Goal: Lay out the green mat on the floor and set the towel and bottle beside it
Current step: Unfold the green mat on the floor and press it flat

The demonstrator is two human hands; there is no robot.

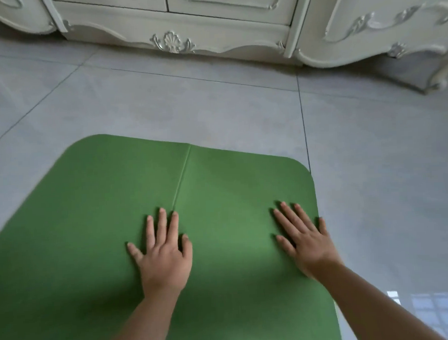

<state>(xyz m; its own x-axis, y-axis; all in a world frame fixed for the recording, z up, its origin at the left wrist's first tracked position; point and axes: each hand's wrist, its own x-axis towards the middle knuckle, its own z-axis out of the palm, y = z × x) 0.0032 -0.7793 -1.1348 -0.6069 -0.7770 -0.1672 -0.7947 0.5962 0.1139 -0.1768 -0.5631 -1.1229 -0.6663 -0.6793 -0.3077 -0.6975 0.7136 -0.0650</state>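
One green mat (97, 226) lies on the floor (163, 108), left hand (163, 260) and right hand (307, 246) pressing it with flat, spread fingers.

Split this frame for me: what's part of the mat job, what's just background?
Job: green mat; left hand and right hand pressed flat on it; tiled floor under it. No towel or bottle in view.
Background: carved cream cabinet.

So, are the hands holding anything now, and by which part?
Nothing is held. The left hand and the right hand lie open, fingers straight, on the flat green mat, near its far end.
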